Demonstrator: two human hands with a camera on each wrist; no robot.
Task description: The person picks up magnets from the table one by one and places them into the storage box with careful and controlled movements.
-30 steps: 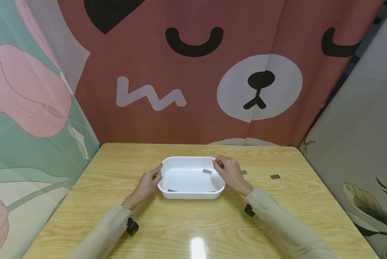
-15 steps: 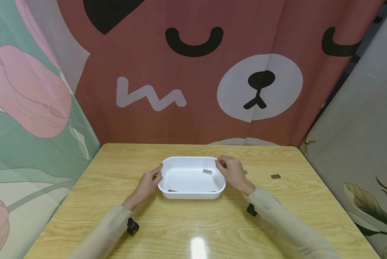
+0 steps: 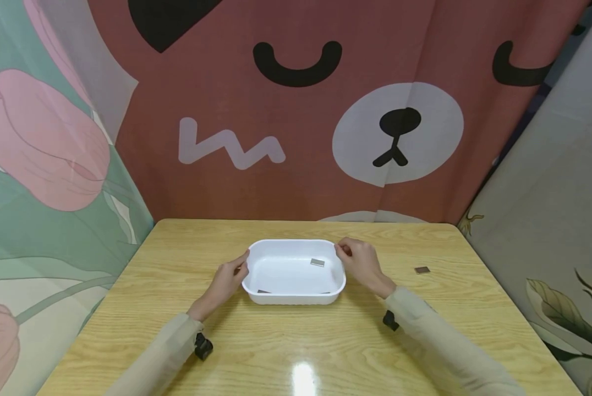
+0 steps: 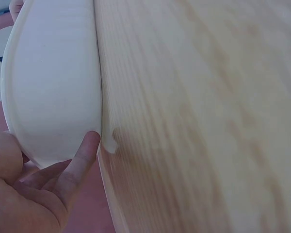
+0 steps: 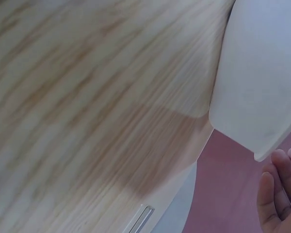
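Observation:
A white plastic tub (image 3: pixel 293 300) stands mid-table. My left hand (image 3: pixel 225 280) grips its left end; in the left wrist view a finger (image 4: pixel 80 165) lies along the outer wall. My right hand (image 3: pixel 364 264) is at the back right corner, fingers bent close to the rim. Whether it pinches anything is hidden in the head view, and the right wrist view cuts off part of the hand. Inside the tub lies a small flat silvery rectangular piece (image 3: pixel 317 263). A dark piece (image 3: pixel 263 291) shows partly behind the front wall.
A small dark flat rectangle (image 3: pixel 422 270) lies on the wooden table (image 3: pixel 276 341), right of my right hand. In the right wrist view a shiny strip (image 5: pixel 140 219) lies near the table's edge. Printed cloth (image 3: pixel 296 187) hangs behind the table.
My right hand has moved slightly right along the tub's back right corner and now covers the small piece on the table beside it. My left hand has stayed in place.

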